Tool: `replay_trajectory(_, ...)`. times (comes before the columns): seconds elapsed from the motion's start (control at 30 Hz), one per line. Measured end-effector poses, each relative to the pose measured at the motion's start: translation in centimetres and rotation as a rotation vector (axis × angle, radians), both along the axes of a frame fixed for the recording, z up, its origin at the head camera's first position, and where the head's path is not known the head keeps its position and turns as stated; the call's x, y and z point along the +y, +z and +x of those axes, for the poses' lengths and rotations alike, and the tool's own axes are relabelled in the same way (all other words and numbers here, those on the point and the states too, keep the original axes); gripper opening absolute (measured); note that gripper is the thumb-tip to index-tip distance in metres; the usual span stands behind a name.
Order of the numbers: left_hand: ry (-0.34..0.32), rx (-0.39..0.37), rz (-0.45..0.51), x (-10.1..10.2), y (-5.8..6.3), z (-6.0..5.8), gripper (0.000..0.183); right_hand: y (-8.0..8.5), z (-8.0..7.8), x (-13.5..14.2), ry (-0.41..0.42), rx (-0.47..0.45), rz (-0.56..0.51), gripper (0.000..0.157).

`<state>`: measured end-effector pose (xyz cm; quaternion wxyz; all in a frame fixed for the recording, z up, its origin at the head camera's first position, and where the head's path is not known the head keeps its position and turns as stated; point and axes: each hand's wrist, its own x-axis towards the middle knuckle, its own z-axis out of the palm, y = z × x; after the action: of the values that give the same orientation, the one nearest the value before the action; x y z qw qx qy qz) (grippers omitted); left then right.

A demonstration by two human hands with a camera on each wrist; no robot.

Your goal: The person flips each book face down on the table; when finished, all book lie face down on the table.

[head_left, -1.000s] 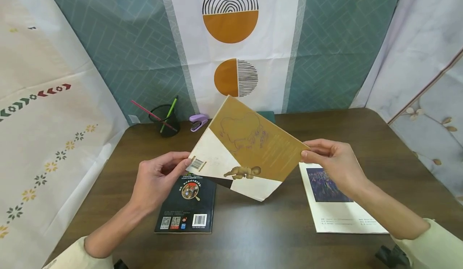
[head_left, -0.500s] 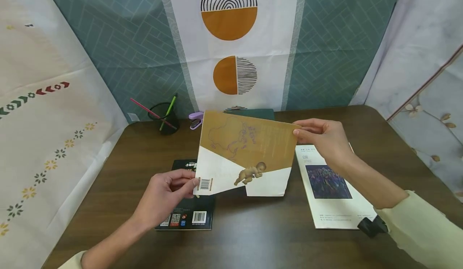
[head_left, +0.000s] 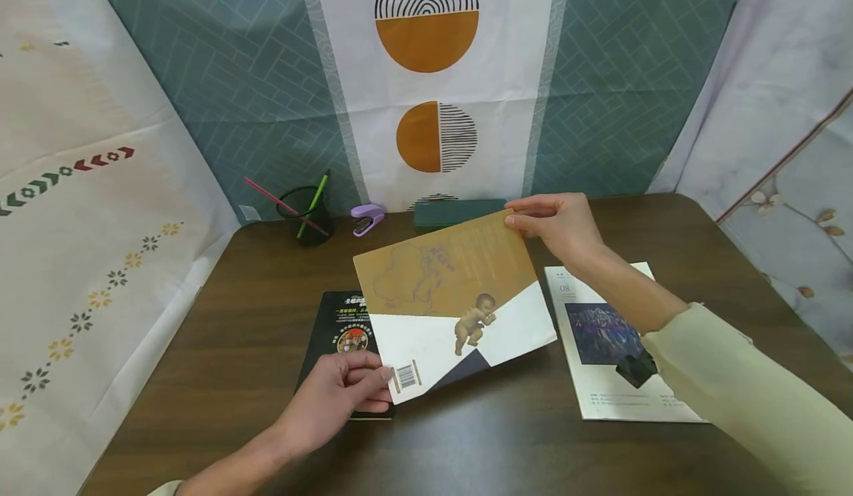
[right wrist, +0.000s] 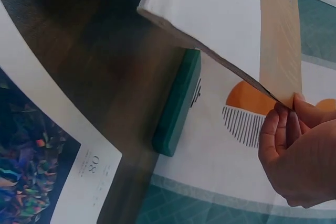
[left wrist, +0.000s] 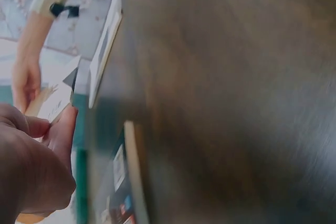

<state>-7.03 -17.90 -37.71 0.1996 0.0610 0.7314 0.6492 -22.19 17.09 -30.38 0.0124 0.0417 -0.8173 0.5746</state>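
A thin book (head_left: 413, 333) with a tan and white cover, a baby figure and a barcode is held tilted above the table. My left hand (head_left: 340, 400) pinches its lower left corner beside the barcode. At the opposite upper corner, my right hand (head_left: 560, 229) grips it between thumb and fingers, as the right wrist view also shows at the hand (right wrist: 299, 150). Partly hidden beneath the book and left hand lies a black book (head_left: 326, 333). Below my right forearm is a white book (head_left: 600, 392) with a dark picture on its cover.
At the back of the brown table (head_left: 253, 296) stand a black mesh cup (head_left: 316, 226) with a pink and a green pencil, a purple stapler (head_left: 366, 217) and a dark green box (head_left: 453, 211). Patterned cloth (head_left: 260, 52) hangs behind and at both sides.
The tan and white book has turned counterclockwise in the head view. My right hand has moved up and left, while my left hand has moved down and slightly right; both keep their hold.
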Motion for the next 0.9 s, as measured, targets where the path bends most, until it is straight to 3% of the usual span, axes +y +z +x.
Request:
replay_trajectory(0.4, -0.019, -0.156, 0.093, 2.0, -1.8, 0.5, 0.033, -1.5, -2.9, -2.5, 0.022, -0.007, 0.101, 0.029)
replay_trajectory(0.9, -0.046, -0.287, 0.122, 3.9, -2.4, 1.2, 0.032, -3.7, -4.0, -3.6, 0.056, 0.048, 0.329, 0.023)
